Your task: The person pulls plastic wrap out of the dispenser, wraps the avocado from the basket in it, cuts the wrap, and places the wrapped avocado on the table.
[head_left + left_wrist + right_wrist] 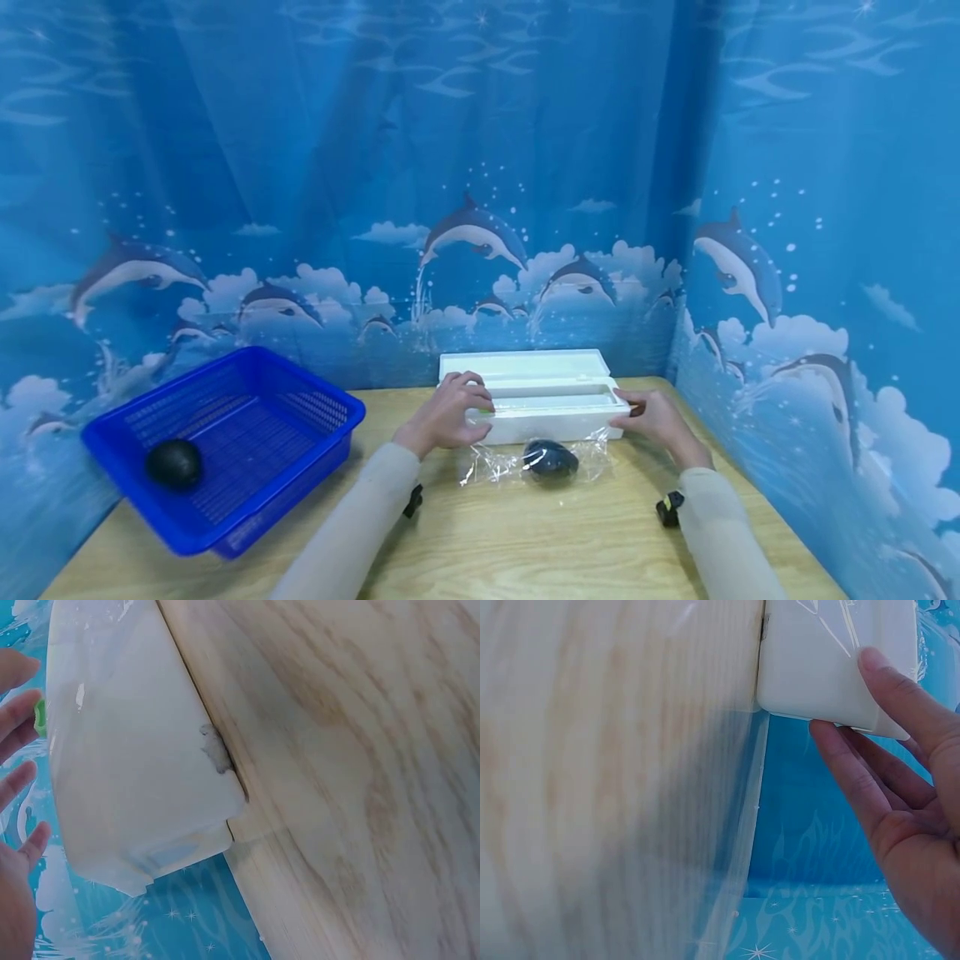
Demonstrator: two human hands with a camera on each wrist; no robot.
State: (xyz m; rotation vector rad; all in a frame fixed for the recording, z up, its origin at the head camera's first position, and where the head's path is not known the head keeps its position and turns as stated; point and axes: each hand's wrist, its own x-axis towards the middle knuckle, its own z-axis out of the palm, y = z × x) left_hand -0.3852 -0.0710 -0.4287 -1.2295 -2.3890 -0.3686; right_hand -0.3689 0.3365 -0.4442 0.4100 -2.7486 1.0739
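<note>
- The left hand (444, 414) rests over the left end of the white dispenser box (551, 400), fingers bent down onto its top rim beside a small green tab (487, 411); whether it truly clamps the box or only lies on it I cannot tell from where I stand.
- The right hand (656, 421) meets the box's right end, thumb on the front face and fingers reaching behind the corner, a light pinch on that end.
- The right wrist view makes that plain: the thumb (900, 694) lies flat on the white face and the other fingers (851, 776) go under the edge, while the head view shows only the back of the hand.
- The left wrist view shows fairly straight fingers (16, 727) next to the box, not wrapped round it, and a chipped, fuzzy spot (216, 748) where the box meets the wood, unseen from above.
- The box sits at the far edge of the wooden table (525, 542), lid open and lying back against the dolphin curtain (480, 167); it is long, white and matte.
- Clear film (495, 462) runs from it toward the person, covering a dark avocado (551, 460) just before the box.
- Well to the left stands a blue basket (225, 442), tilted, with a second dark avocado (173, 463) inside.
</note>
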